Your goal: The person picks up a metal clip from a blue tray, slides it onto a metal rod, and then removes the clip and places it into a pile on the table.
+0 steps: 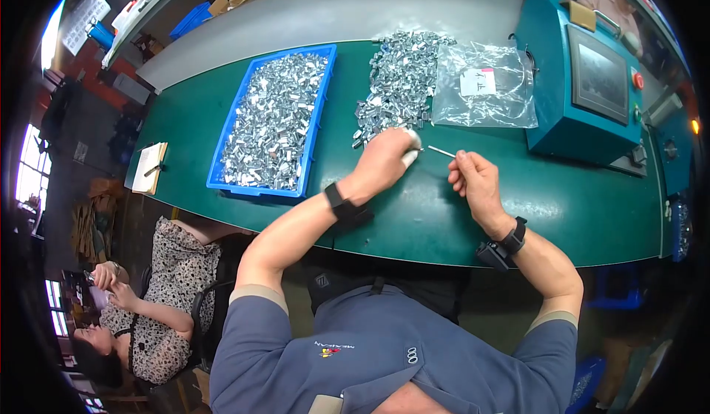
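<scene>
Over the front of the green table, my left hand is closed in a pinch, with white coverings on its thumb and a fingertip. A tiny metal piece peeks out at those fingertips; most of it is hidden. To its right, my right hand grips a thin pale rod between thumb and fingers. The rod's tip points at the left fingertips, with a small gap between. Just beyond my left hand lies a heap of small silver metal parts, loose on the table.
A blue tray full of similar metal parts stands left on the table. A clear plastic bag with a label lies beyond my right hand. At right stands a teal machine with a screen. A notebook lies far left; a seated person is nearby.
</scene>
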A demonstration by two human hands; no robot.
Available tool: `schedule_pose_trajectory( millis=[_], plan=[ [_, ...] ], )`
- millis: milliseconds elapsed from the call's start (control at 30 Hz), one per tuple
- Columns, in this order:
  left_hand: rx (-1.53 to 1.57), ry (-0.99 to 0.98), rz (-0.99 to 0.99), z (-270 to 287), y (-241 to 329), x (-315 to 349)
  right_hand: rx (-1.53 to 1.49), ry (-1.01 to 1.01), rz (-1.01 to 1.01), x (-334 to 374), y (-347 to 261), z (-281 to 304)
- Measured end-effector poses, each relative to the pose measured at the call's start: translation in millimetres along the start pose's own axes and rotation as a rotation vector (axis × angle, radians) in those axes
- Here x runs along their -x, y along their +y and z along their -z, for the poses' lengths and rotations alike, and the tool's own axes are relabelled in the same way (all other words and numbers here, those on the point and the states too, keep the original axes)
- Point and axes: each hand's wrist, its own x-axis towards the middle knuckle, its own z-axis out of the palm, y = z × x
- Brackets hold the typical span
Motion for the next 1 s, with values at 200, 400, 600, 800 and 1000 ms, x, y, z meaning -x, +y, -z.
schedule_pose_trajectory(
  millis=[200, 400, 600, 800, 1000],
  plan=[
    [1.010, 0.163, 0.681, 24.6, -8.9, 60.1, 0.026, -0.180, -0.029, 4.3, 0.5, -31.9],
    [1.440, 0.404, 0.824, 32.8, -22.5, 102.6, 0.067, -0.328, -0.002, -7.7, 3.5, -76.9],
    [0.230, 0.339, 0.557, 45.0, -18.4, 105.7, 0.100, -0.355, 0.031, -24.9, 8.6, -92.8],
    [-0.215, 0.245, 0.317, 45.3, -16.6, 98.4, 0.089, -0.321, -0.011, -33.9, 20.0, -83.2],
    [-0.245, 0.193, 0.249, 44.0, -16.1, 95.7, 0.035, -0.368, -0.032, -35.1, 20.2, -77.6]
  ],
)
